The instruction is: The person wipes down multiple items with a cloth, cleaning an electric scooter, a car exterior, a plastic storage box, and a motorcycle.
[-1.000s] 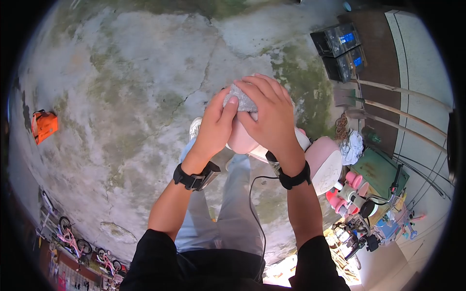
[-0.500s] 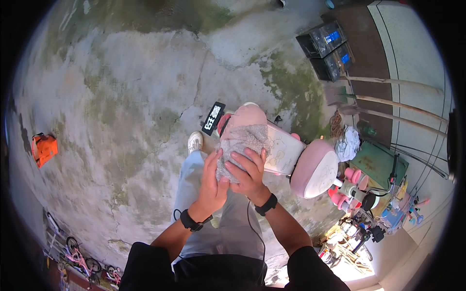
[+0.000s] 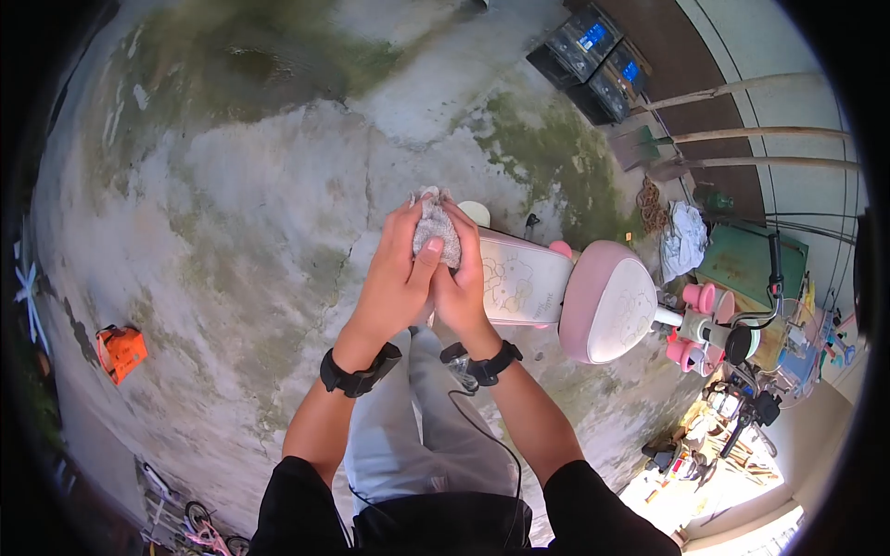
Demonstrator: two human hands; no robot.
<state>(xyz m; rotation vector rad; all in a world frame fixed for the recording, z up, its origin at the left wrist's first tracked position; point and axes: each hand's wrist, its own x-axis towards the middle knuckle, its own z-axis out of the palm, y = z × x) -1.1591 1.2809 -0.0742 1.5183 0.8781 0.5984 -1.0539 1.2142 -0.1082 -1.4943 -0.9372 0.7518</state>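
A grey cloth (image 3: 437, 232) is bunched up between my two hands, out in front of my body. My left hand (image 3: 394, 264) closes round it from the left, its thumb lying across the front. From the other side my right hand (image 3: 465, 278) grips the same cloth, fingertips near the top. Behind and to the right stands a pink and white electric scooter, its long seat (image 3: 524, 278) with a cartoon drawing beside my right hand. The hands cover the scooter's rear end. A rounded pink and white front seat (image 3: 612, 301) comes before the handlebar (image 3: 775, 264).
Two black crates (image 3: 589, 60) stand by the wall at upper right. Long-handled shovels (image 3: 640, 146) lean near a coiled rope (image 3: 652, 206) and a white cloth bundle (image 3: 684, 239). An orange bag (image 3: 121, 353) lies on the stained concrete floor (image 3: 250, 204) at left.
The cloth has left the scooter's pink rear seat and is now squeezed into a small bundle between both hands. My hands have moved up, and the view has shifted.
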